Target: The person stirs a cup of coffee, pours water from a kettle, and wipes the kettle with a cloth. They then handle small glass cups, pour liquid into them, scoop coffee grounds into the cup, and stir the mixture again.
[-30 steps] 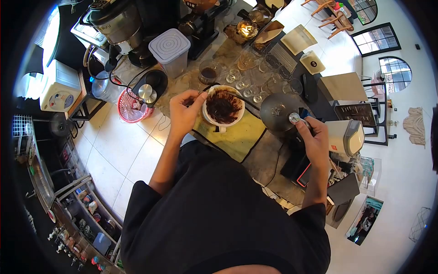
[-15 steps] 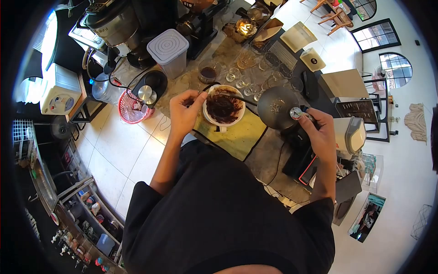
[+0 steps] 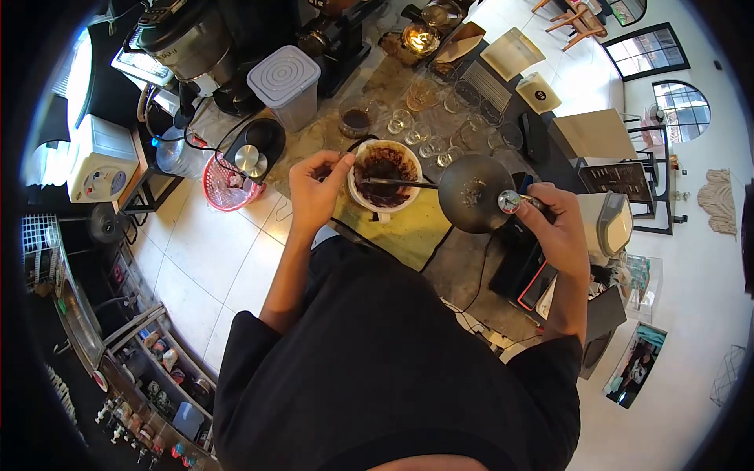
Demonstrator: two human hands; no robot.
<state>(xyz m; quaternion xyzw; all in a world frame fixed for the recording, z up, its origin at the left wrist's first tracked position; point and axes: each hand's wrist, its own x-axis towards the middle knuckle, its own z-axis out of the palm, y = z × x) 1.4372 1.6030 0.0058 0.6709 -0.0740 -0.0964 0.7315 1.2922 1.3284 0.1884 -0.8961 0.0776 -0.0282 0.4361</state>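
Note:
My right hand (image 3: pixel 554 216) is closed round the handle of a dark gooseneck kettle (image 3: pixel 463 212), which has a round dial thermometer (image 3: pixel 509 202) by its lid. The kettle's thin spout (image 3: pixel 400 184) reaches left across a white coffee dripper (image 3: pixel 352 186), whose inside is coated with wet, dark coffee grounds (image 3: pixel 383 166). Beside the dripper's left rim, my left hand (image 3: pixel 316 184) has thumb and forefinger pinched together; what they grip, if anything, is too small to make out. Beneath the dripper lies a yellow-green cloth (image 3: pixel 393 239) with a dark edge.
Behind the dripper stand a glass of dark liquid (image 3: pixel 356 120) and several small clear glasses (image 3: pixel 418 136). A lidded translucent container (image 3: pixel 287 86) is at the back left, near a coffee machine (image 3: pixel 184 47). A red basket (image 3: pixel 228 188) sits left of the counter.
The kettle's spout has swung toward me and its tip now lies nearer the dripper's left side. My right hand has shifted slightly right. My left hand stays pinched by the rim.

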